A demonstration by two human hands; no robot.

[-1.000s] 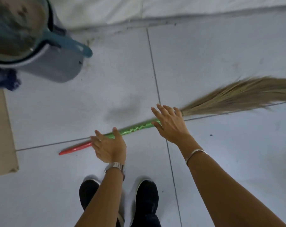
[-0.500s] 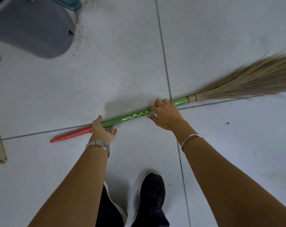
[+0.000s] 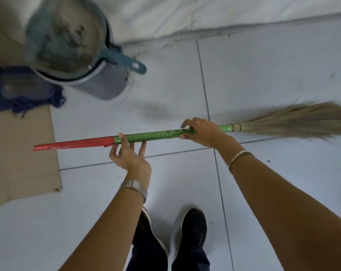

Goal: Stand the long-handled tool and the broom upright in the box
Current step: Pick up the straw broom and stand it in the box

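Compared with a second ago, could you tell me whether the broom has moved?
Yes. The broom has risen off the floor tiles, held level by both hands, clear of the grout line.

Bright even light, soft faint shadows, motion-blurred bucket upper left, wide-angle edge bending

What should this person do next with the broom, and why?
Probably tip the broom upright. It lies level across both hands, the right hand wrapped round the green handle, the left hand under the red-green join, and it must stand in a box.
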